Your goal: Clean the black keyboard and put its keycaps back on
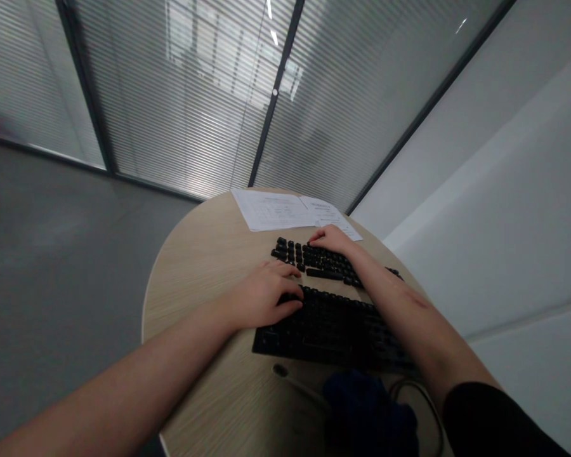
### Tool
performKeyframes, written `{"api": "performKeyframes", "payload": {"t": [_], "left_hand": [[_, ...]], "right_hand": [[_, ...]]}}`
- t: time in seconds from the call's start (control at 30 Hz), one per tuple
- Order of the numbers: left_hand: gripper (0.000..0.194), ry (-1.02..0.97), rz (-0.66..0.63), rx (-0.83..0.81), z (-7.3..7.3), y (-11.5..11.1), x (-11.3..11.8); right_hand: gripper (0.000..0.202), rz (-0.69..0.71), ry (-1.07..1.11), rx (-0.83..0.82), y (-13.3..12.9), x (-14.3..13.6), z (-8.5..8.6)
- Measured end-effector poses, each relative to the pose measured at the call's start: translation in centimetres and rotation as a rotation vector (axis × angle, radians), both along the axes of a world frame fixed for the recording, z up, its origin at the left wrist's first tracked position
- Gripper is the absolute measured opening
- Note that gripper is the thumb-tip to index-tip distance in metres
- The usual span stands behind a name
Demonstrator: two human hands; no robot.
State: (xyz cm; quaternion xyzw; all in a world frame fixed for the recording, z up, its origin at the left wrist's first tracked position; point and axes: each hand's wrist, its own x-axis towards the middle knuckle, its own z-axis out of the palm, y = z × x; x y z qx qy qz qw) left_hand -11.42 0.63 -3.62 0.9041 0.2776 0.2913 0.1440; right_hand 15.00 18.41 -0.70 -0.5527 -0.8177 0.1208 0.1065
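Under left fingers (285, 295): keyboard (328, 327) (black)

Bare counter (195, 279) lies open left of the keyboards (323, 324). Far edge: papers (280, 211) lie flat. Near edge: a dark bundle (368, 412), possibly cloth, and a cable (409, 387) crowd the approach. Both forearms cross the keyboards.
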Motion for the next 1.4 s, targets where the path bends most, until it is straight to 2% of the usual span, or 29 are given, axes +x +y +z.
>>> {"api": "performKeyframes", "payload": {"t": [0.17,0.27,0.33,0.4,0.53,0.63,0.77,1.03,1.2,1.4], "left_hand": [[0.021,-0.018,-0.02,-0.01,0.0,0.2,-0.2],[0.025,-0.108,-0.014,-0.028,0.1,0.4,-0.5],[0.027,-0.164,0.012,-0.041,0.2,0.5,-0.7],[0.028,-0.179,0.04,-0.051,0.2,0.6,-0.8],[0.023,-0.144,0.078,-0.08,0.0,0.9,-0.6],[0.02,-0.13,0.136,-0.133,-0.3,1.1,-0.4],[0.019,-0.15,0.194,-0.178,-0.1,0.7,-0.4],[0.03,-0.221,0.322,-0.258,0.3,0.4,-1.0],[0.029,-0.179,0.319,-0.268,0.1,0.4,-0.9],[0.022,-0.119,0.305,-0.223,0.6,0.1,-0.8]], "right_hand": [[0.012,-0.025,0.033,0.066,-0.1,-0.9,0.3],[0.015,-0.055,0.093,0.167,-1.8,-0.8,1.1],[0.015,-0.041,0.189,0.265,-4.4,-0.3,1.3],[0.013,0.038,0.285,0.343,-8.1,0.3,1.0],[0.008,0.363,0.344,0.437,-15.3,1.0,-1.1],[0.004,0.444,0.348,0.499,-18.0,0.8,-2.6],[0.005,0.476,0.34,0.519,-18.2,0.1,-3.4],[0.007,0.535,0.309,0.535,-18.2,-0.2,-3.7],[0.009,0.55,0.308,0.533,-18.3,-0.3,-3.7],[0.012,0.553,0.329,0.543,-18.1,-0.7,-3.7]]}}
